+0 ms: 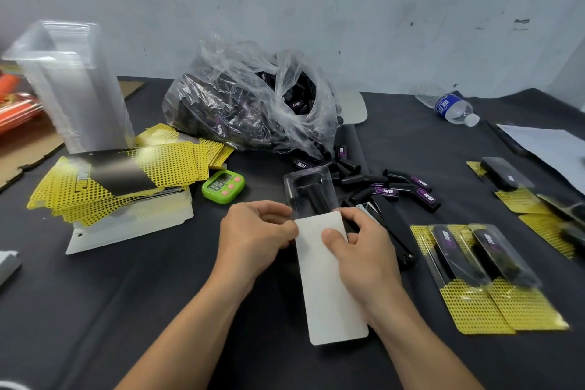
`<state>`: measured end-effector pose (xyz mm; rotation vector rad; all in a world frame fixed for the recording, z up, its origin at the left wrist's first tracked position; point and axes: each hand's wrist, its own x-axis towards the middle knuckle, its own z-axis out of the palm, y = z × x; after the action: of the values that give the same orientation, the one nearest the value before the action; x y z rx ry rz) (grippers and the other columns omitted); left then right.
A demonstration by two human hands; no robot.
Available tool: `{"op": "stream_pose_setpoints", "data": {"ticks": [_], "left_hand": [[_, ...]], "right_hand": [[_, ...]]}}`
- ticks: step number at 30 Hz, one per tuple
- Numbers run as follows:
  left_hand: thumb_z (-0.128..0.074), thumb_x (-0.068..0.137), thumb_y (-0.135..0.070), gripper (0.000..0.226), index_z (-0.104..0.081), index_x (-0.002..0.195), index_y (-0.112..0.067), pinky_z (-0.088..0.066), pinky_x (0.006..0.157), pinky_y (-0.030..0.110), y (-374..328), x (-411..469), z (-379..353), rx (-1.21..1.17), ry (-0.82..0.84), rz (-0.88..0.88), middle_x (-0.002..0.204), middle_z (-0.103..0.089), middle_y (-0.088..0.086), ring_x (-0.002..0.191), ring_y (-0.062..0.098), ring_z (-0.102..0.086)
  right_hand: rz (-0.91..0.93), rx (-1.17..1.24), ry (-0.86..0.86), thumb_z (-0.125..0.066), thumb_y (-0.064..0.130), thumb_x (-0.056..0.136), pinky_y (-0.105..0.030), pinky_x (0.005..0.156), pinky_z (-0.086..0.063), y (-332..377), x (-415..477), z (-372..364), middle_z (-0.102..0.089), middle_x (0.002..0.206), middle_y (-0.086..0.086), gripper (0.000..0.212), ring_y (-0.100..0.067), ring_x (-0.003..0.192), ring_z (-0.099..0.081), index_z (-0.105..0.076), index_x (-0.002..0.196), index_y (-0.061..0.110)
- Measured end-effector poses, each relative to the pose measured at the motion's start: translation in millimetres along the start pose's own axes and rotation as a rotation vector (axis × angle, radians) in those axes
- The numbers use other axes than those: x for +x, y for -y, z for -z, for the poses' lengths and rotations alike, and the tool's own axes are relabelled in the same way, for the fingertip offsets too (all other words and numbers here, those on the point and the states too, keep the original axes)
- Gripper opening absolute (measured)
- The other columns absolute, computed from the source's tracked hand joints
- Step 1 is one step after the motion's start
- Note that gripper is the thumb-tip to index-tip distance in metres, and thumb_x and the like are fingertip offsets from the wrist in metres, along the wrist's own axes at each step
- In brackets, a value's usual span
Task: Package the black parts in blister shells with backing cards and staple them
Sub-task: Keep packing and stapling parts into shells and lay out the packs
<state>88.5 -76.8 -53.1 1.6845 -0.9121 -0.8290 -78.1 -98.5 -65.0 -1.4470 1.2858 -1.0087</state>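
Our left hand (253, 231) pinches top corner of white rectangular backing card (329, 294); our right hand (357, 247) grips its right edge, thumb on top. Card top meets clear plastic blister shell (308, 182) holding black part (311, 201), over desk (158, 294) middle.

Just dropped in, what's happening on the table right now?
A person is assembling one pack. The left hand and right hand pinch a backing card, white side up, partly slid into a clear blister shell that holds a black part. The stapler lies untouched beside the right hand. Finished packs lie to the right, the bag of parts behind.
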Motion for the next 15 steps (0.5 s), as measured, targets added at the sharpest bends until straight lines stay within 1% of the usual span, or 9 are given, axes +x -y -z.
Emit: {"op": "stream_pose_setpoints", "data": {"ticks": [1, 3, 5, 7, 9, 12, 14, 15], "left_hand": [[-0.08, 0.071, -0.012, 0.02, -0.08, 0.085, -0.027, -0.058, 0.061, 0.018, 0, -2, -1, 0.057, -0.013, -0.029, 0.074, -0.077, -0.013, 0.067, 0.004, -0.073], [-0.079, 0.071, -0.016, 0.022, -0.079, 0.088, -0.03, -0.047, 0.056, 0.005, -3, -6, -3, 0.15, -0.031, -0.096, 0.073, -0.074, -0.024, 0.069, -0.007, -0.069], [-0.079, 0.072, -0.018, 0.028, -0.079, 0.096, -0.033, -0.043, 0.058, 0.001, -5, -9, -6, 0.204, -0.039, -0.147, 0.072, -0.072, -0.027, 0.07, -0.012, -0.066], [-0.079, 0.073, -0.018, 0.036, -0.079, 0.106, -0.032, -0.044, 0.061, 0.0, -6, -11, -8, 0.232, -0.038, -0.167, 0.071, -0.073, -0.022, 0.071, -0.012, -0.066], [-0.079, 0.073, -0.018, 0.04, -0.078, 0.111, -0.032, -0.045, 0.062, 0.0, -6, -12, -8, 0.221, -0.008, -0.153, 0.072, -0.072, -0.022, 0.071, -0.01, -0.067], [-0.078, 0.074, -0.016, 0.042, -0.076, 0.11, -0.036, -0.048, 0.06, 0.004, -6, -9, -6, 0.172, 0.026, -0.101, 0.076, -0.071, -0.03, 0.07, -0.008, -0.068], [-0.077, 0.073, -0.013, 0.042, -0.076, 0.107, -0.037, -0.051, 0.058, 0.008, -5, -7, -4, 0.134, 0.024, -0.079, 0.076, -0.072, -0.026, 0.065, -0.003, -0.069], [-0.076, 0.073, -0.01, 0.041, -0.077, 0.106, -0.036, -0.054, 0.058, 0.012, -5, -7, -4, 0.105, 0.028, -0.066, 0.076, -0.074, -0.022, 0.063, 0.001, -0.07]], "right_hand": [[0.019, -0.021, -0.017, -0.069, 0.019, 0.094, -0.028, 0.049, -0.053, 0, 0, -1, -0.075, 0.071, 0.002, 0.026, -0.02, 0.061, -0.07, -0.062, 0.094, 0.043], [0.043, -0.05, -0.039, -0.069, 0.018, 0.093, -0.034, 0.053, -0.052, 0, -2, -2, -0.074, 0.071, -0.002, 0.025, -0.027, 0.065, -0.068, -0.06, 0.094, 0.042], [0.059, -0.063, -0.05, -0.07, 0.017, 0.093, -0.033, 0.053, -0.052, 1, -3, -3, -0.073, 0.072, 0.0, 0.027, -0.027, 0.065, -0.066, -0.058, 0.093, 0.042], [0.073, -0.085, -0.054, -0.07, 0.017, 0.093, -0.026, 0.05, -0.05, 1, -4, -3, -0.073, 0.072, 0.007, 0.029, -0.02, 0.062, -0.066, -0.057, 0.092, 0.043], [0.078, -0.091, -0.055, -0.07, 0.017, 0.094, -0.023, 0.049, -0.05, 2, -4, -3, -0.073, 0.071, 0.009, 0.03, -0.017, 0.061, -0.066, -0.056, 0.091, 0.043], [0.087, -0.095, -0.046, -0.07, 0.017, 0.094, -0.019, 0.047, -0.046, 1, -4, -3, -0.073, 0.07, 0.009, 0.031, -0.013, 0.057, -0.065, -0.056, 0.09, 0.044], [0.092, -0.102, -0.023, -0.07, 0.018, 0.094, -0.019, 0.045, -0.045, 2, -4, -2, -0.072, 0.068, 0.007, 0.032, -0.012, 0.052, -0.061, -0.056, 0.09, 0.046], [0.087, -0.102, -0.014, -0.07, 0.018, 0.095, -0.02, 0.045, -0.046, 2, -4, -2, -0.072, 0.069, 0.007, 0.031, -0.014, 0.053, -0.062, -0.056, 0.091, 0.046]]}}
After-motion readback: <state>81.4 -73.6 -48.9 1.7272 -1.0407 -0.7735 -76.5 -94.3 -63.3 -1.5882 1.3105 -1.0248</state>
